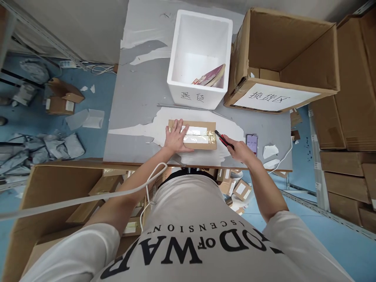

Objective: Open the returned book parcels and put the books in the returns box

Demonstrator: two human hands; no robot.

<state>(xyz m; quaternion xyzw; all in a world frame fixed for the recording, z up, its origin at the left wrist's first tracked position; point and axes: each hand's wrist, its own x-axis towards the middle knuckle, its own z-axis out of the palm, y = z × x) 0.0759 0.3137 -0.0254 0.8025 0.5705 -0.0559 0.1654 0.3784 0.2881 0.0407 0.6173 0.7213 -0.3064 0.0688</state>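
Note:
A flat cardboard box (202, 146) lies on the table, with white labels and clear tape along its middle. My left hand (176, 138) rests on the left end of this box, its fingers spread. In my right hand (237, 149) is a red and black box cutter (225, 140), gripped with the fingers wrapped round its handle. The cutter's tip is at the box's right edge, near the taped seam; whether it touches the tape I cannot tell.
Behind the box stand a white foam bin (199, 96) with a book (211, 76) inside and a large open carton (282, 105) with a handwritten sign. A phone (252, 144) lies to the right. A white cable (88, 200) crosses my left arm. Boxes fill a carton (53, 188) at lower left.

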